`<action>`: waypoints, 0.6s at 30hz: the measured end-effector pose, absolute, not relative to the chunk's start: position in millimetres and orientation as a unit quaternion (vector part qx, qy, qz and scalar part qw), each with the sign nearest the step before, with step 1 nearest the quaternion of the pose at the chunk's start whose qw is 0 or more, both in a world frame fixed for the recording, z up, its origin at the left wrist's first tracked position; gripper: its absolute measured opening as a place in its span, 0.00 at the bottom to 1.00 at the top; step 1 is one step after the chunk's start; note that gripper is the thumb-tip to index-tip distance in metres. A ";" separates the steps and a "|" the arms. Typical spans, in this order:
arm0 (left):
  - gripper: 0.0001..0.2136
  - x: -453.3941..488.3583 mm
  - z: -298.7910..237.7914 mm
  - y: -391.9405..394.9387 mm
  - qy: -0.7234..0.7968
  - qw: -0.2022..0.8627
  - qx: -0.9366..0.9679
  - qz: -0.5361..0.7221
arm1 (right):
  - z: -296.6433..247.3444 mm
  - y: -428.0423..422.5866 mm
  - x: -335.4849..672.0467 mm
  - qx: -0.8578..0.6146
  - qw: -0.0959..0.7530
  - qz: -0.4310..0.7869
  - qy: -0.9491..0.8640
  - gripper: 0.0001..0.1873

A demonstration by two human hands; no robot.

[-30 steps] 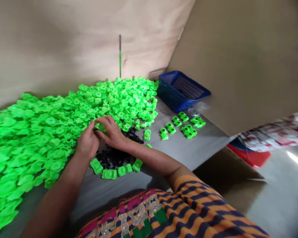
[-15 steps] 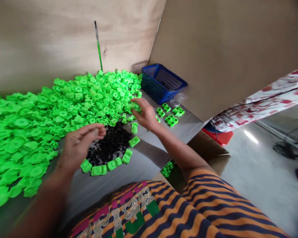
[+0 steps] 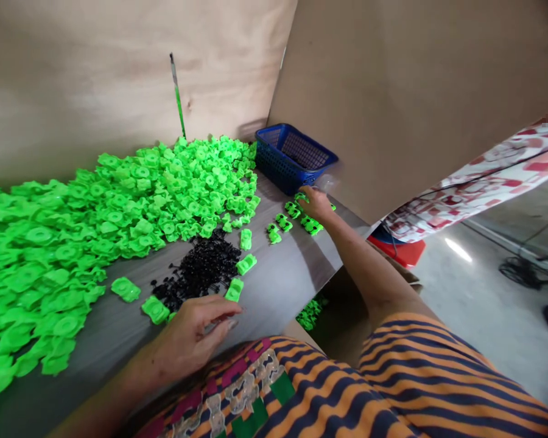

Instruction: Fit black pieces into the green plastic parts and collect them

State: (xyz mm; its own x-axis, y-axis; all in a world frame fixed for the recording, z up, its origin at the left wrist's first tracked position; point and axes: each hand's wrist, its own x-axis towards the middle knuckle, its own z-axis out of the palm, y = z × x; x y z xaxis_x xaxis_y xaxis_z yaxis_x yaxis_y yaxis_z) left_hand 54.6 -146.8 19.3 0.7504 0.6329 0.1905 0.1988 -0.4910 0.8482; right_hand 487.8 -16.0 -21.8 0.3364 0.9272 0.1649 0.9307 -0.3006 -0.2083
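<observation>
My left hand lies low over the table's front edge, palm down, thumb and forefinger apart and nothing visible between them. It covers part of an arc of green toy car bodies around a heap of small black wheel-and-axle pieces. Farther right, my right hand reaches down over a group of green toy cars with black wheels, just in front of the blue basket. Its fingertips are mostly hidden, so whether it grips a car cannot be told.
A large pile of green plastic car parts covers the table's left and back. A blue mesh basket stands in the far corner by board walls. A thin green brush leans upright. Below the table edge, a cardboard box holds green pieces.
My right hand has moved right, from beside the pile to the wheeled cars. My left hand has come down and right, from above the black pieces to the front edge. The view has shifted slightly.
</observation>
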 end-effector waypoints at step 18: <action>0.06 -34.0 -43.6 -186.2 0.422 0.037 0.804 0.417 | -41.2 -35.1 348.2 -0.645 0.167 -0.032 -0.745 0.17</action>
